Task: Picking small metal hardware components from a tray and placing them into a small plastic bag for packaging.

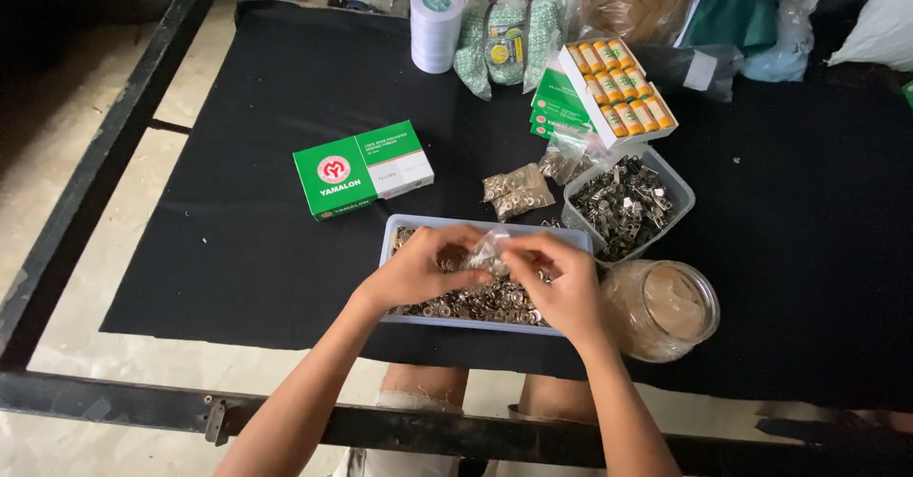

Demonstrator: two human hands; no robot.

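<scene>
Left hand (418, 270) and right hand (561, 282) pinch small clear bag (490, 249) above ring tray (480, 317); best kept low over tray.

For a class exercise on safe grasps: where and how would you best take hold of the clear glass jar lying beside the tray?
The clear glass jar lies on its side, right of the light blue tray, mouth facing right. Probably best to come from above and wrap a grip around its round body, since it could roll and the tub of metal clips crowds its far side.
</scene>
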